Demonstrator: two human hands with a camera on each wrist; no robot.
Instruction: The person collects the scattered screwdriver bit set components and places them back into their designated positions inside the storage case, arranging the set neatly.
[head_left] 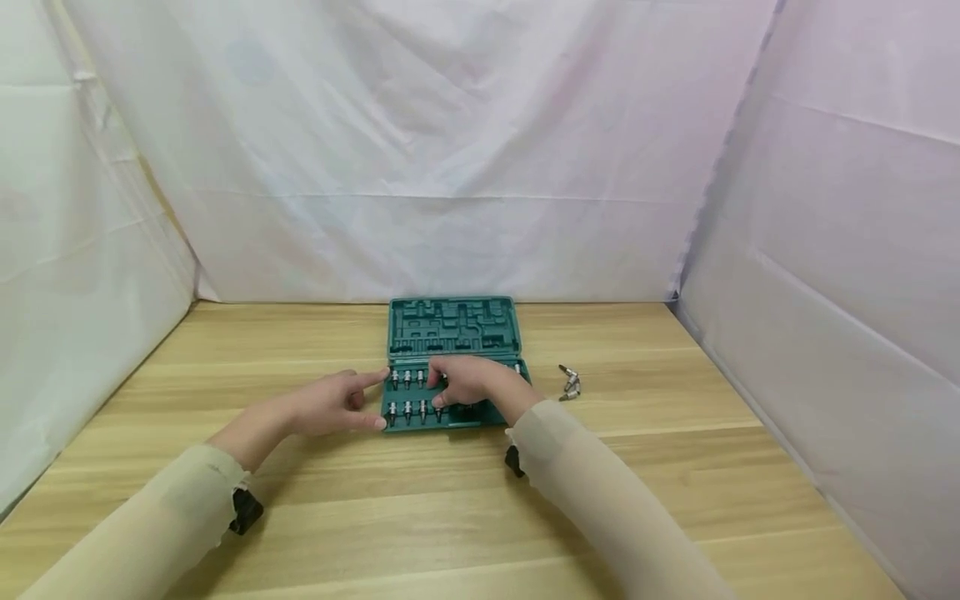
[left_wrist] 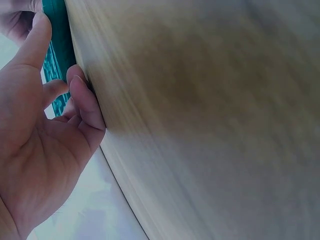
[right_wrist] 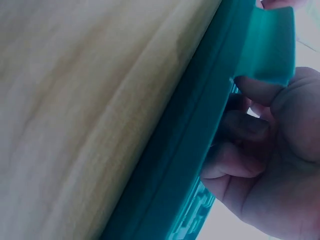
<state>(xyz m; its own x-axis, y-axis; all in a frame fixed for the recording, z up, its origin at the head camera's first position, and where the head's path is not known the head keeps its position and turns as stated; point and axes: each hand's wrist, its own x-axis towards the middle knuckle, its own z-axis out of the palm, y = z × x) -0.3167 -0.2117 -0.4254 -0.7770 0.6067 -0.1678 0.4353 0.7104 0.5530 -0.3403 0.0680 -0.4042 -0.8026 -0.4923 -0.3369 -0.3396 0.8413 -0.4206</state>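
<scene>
A green plastic case (head_left: 453,425) lies unfolded on the table, with bit sockets (head_left: 408,410), silver with dark tips, standing in two rows in its near half. At the case's left edge, my left hand (head_left: 330,406) touches it with outstretched index finger and thumb. The other fingers of this hand bend inward in the left wrist view. Over the near half reaches my right hand (head_left: 472,381), thumb and index fingertips down among the bit sockets. In the right wrist view its fingers (right_wrist: 242,125) curl over the case's rim; I cannot tell whether they hold a bit socket.
Several loose bit sockets (head_left: 572,383) lie on the wooden table (head_left: 390,517) to the right of the case. Behind the near half, the lid (head_left: 454,323) shows moulded recesses. White cloth (head_left: 450,150) hangs at the back and along both sides.
</scene>
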